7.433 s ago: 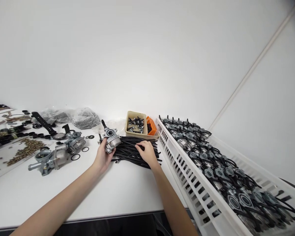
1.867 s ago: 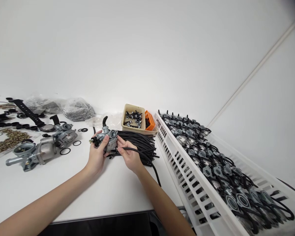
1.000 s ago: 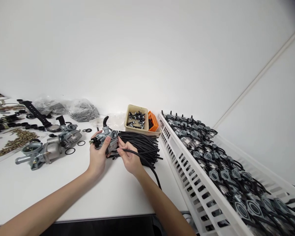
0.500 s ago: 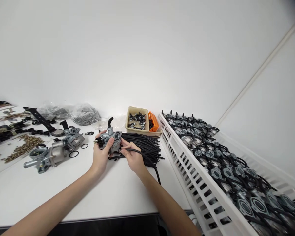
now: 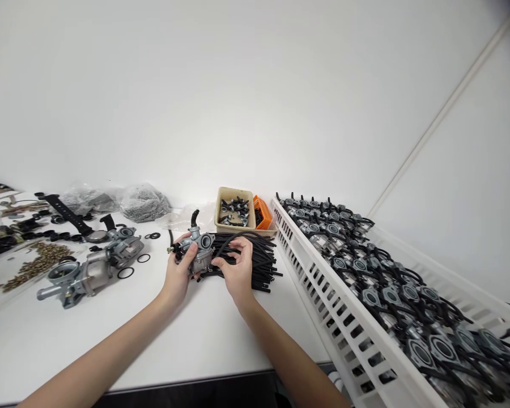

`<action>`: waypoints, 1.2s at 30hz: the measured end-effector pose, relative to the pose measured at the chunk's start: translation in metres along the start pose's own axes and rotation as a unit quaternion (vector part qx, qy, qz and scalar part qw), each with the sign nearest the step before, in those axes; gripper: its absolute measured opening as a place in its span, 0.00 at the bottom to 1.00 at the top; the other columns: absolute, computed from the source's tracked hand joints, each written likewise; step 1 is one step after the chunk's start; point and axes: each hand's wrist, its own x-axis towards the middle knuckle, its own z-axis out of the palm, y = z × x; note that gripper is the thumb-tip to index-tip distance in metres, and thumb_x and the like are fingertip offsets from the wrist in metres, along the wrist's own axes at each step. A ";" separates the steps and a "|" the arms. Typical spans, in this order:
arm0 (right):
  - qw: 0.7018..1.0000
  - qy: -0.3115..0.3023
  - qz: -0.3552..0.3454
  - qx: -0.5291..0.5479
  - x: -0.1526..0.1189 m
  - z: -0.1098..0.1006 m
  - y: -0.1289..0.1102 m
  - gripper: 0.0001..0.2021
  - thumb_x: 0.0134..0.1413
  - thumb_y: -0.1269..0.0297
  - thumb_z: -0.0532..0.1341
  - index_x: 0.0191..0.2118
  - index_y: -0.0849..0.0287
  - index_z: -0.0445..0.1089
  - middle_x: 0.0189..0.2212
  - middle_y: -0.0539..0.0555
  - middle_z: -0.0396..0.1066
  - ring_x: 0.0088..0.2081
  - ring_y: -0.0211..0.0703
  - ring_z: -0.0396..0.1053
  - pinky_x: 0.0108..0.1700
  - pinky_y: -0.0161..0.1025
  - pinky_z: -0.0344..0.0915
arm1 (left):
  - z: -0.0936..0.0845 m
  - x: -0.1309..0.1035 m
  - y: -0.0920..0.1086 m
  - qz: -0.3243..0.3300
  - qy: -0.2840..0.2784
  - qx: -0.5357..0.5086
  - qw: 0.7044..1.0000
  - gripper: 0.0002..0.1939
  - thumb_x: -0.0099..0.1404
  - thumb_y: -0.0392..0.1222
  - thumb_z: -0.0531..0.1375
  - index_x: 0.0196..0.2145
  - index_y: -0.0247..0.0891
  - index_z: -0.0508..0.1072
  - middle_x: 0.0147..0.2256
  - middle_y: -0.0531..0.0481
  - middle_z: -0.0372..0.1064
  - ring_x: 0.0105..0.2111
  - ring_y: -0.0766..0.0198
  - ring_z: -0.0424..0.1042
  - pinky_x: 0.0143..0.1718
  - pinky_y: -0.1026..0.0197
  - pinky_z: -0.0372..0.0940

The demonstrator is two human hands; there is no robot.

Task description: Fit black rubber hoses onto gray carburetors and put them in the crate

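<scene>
A metal carburetor (image 5: 202, 255) with a bent black rubber piece on top is held above the white table by my left hand (image 5: 179, 273), its fingers wrapped round the left side. My right hand (image 5: 237, 269) is at the right side of the carburetor, fingers curled beside a looped black hose (image 5: 225, 241); whether the fingertips grip the hose cannot be made out. Behind and below my right hand lies a pile of black hoses (image 5: 263, 263).
On the right, a white crate (image 5: 344, 311) holds rows of carburetors. Behind the hoses stand a beige tray (image 5: 218, 211) of small parts and an orange basket (image 5: 264, 215). Leftward lie two carburetors (image 5: 96, 269), O-rings (image 5: 126, 273), brass parts (image 5: 42, 260), a watch and plastic bags (image 5: 144, 203).
My right hand has turned and its fingers have risen. The hose that hung down to the right now loops up behind my right hand. The carburetor has shifted slightly right in view.
</scene>
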 end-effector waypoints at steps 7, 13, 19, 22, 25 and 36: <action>0.996 -0.062 -0.022 -0.052 0.002 -0.006 -0.009 0.26 0.40 0.64 0.73 0.49 0.55 0.70 0.58 0.59 0.59 0.56 0.52 0.63 0.51 0.44 0.66 | -0.001 0.000 -0.001 -0.021 0.013 -0.009 1.000 0.36 0.47 0.58 0.70 0.50 0.41 0.66 0.32 0.53 0.68 0.22 0.70 0.63 0.13 0.71 0.57; 0.992 -0.127 0.011 -0.023 0.005 -0.007 -0.005 0.23 0.44 0.62 0.71 0.49 0.54 0.72 0.58 0.58 0.65 0.58 0.53 0.63 0.52 0.46 0.65 | -0.002 0.000 -0.001 -0.040 0.005 -0.014 0.999 0.32 0.50 0.58 0.69 0.49 0.42 0.68 0.33 0.52 0.68 0.23 0.69 0.64 0.14 0.71 0.60; 0.995 -0.098 0.015 -0.002 0.003 -0.004 -0.004 0.22 0.40 0.63 0.72 0.44 0.55 0.69 0.50 0.57 0.67 0.49 0.46 0.68 0.47 0.41 0.68 | -0.002 0.002 -0.002 -0.058 0.048 -0.015 0.997 0.34 0.47 0.58 0.70 0.49 0.43 0.69 0.38 0.49 0.70 0.27 0.67 0.70 0.16 0.71 0.64; 0.993 -0.060 0.075 0.069 0.002 0.001 -0.003 0.25 0.35 0.64 0.74 0.38 0.54 0.60 0.32 0.48 0.68 0.33 0.38 0.69 0.35 0.36 0.67 | -0.001 0.003 -0.001 -0.023 0.055 -0.008 0.998 0.36 0.47 0.57 0.70 0.52 0.45 0.67 0.40 0.49 0.70 0.28 0.65 0.71 0.17 0.69 0.66; 0.981 -0.056 0.141 0.118 0.002 0.003 -0.003 0.28 0.34 0.59 0.74 0.31 0.53 0.51 0.20 0.40 0.64 0.22 0.33 0.63 0.26 0.32 0.61 | -0.003 0.003 -0.001 0.029 0.057 0.006 0.998 0.36 0.49 0.55 0.70 0.53 0.45 0.65 0.39 0.50 0.69 0.29 0.64 0.71 0.17 0.68 0.66; 0.955 -0.190 0.209 0.085 0.002 0.001 -0.015 0.27 0.44 0.44 0.65 0.17 0.55 0.50 0.10 0.40 0.48 0.14 0.27 0.42 0.18 0.34 0.37 | -0.006 0.000 -0.002 0.123 0.031 0.074 0.989 0.34 0.50 0.51 0.70 0.53 0.44 0.66 0.36 0.50 0.69 0.29 0.63 0.70 0.23 0.67 0.67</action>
